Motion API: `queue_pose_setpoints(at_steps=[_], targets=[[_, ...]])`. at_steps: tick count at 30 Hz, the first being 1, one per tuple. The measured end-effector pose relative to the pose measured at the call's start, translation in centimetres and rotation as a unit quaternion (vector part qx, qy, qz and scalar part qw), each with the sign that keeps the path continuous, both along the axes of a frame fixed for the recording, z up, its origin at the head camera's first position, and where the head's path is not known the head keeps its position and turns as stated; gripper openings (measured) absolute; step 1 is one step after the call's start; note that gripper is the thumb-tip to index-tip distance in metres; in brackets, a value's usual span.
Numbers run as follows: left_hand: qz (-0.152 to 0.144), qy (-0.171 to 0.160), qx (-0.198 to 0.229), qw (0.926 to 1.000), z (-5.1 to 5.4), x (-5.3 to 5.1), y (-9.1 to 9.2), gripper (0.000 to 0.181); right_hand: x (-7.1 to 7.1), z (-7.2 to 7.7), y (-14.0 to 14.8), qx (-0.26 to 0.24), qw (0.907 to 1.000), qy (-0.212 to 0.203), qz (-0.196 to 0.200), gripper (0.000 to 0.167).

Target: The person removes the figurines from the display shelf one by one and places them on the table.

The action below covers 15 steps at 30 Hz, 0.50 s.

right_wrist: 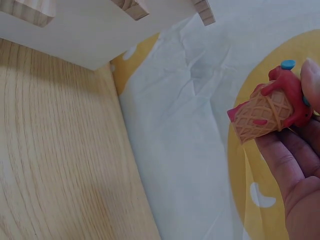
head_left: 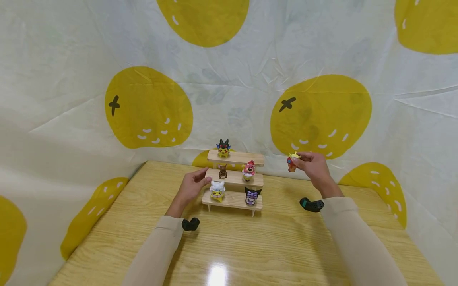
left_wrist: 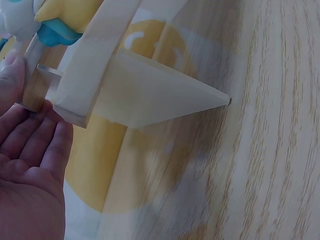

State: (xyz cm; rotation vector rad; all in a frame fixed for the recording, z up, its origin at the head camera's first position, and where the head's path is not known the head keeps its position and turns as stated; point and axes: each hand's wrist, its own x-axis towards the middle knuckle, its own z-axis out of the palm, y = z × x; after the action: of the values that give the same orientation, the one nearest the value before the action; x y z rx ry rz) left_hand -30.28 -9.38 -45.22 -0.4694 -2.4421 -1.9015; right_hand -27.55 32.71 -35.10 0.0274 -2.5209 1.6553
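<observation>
A wooden three-tier display shelf (head_left: 234,198) stands towards the back of the table. My left hand (head_left: 191,186) grips the left end of its middle tier, thumb above and fingers below in the left wrist view. Raised to the right of the shelf, my right hand (head_left: 316,170) pinches a small figurine (right_wrist: 270,107) with a red body, blue bits and a waffle-cone base; a yellow top shows in the head view. The shelf bears a black-eared yellow figurine (head_left: 224,149), a brown one (head_left: 223,172), a pink-red bear (head_left: 248,171), a white-hooded yellow one (head_left: 217,190) and a black-and-purple one (head_left: 252,196).
The wood-grain table (head_left: 261,246) meets a pale cloth (head_left: 236,107) with large yellow fruit prints behind and at the sides. Black wrist devices sit at the left cuff (head_left: 171,223) and right cuff (head_left: 340,204).
</observation>
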Motion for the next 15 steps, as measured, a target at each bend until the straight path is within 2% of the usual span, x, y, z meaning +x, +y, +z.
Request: queue_pose_setpoints(at_steps=[15], targets=[[0.000,0.005,0.000,1.0000,-0.09,0.04,0.06,0.058,0.53,-0.18,0.66,-0.009,0.9999,-0.009,-0.005,0.058]])
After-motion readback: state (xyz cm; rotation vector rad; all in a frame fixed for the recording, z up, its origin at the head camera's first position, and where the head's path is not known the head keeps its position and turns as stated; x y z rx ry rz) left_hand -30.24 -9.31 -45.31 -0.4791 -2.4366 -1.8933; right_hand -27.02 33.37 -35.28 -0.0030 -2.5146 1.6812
